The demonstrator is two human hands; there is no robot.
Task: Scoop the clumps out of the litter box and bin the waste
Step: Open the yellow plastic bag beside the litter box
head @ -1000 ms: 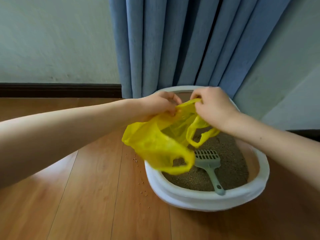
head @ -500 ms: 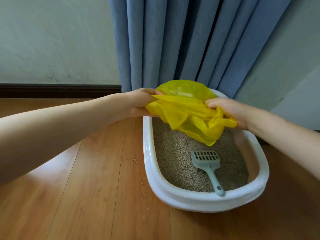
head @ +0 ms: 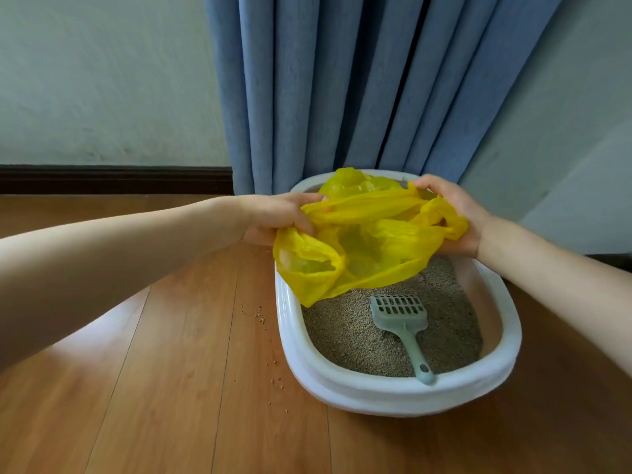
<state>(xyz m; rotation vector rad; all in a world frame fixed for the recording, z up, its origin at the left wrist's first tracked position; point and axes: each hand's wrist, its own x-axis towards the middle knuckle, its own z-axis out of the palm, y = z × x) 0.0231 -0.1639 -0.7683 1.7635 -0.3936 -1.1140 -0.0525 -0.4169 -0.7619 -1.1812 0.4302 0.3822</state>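
Observation:
A white oval litter box (head: pixel 393 391) stands on the wooden floor, filled with grey-brown litter (head: pixel 345 333). A pale green slotted scoop (head: pixel 402 318) lies in the litter, its handle resting toward the near rim. Above the far half of the box hangs a crumpled yellow plastic bag (head: pixel 362 244). My left hand (head: pixel 277 217) grips the bag's left edge and my right hand (head: pixel 451 213) grips its right edge, stretching it between them. No clumps can be told apart in the litter.
Blue curtains (head: pixel 342 83) hang right behind the box, with a pale wall and dark skirting board (head: pixel 113 179) to the left. Several spilled litter grains (head: pixel 261 316) lie on the floor left of the box.
The bag went from bunched between close hands to spread wide. Both hands have moved apart and lowered a little, and a bag fold now droops over the box's left rim.

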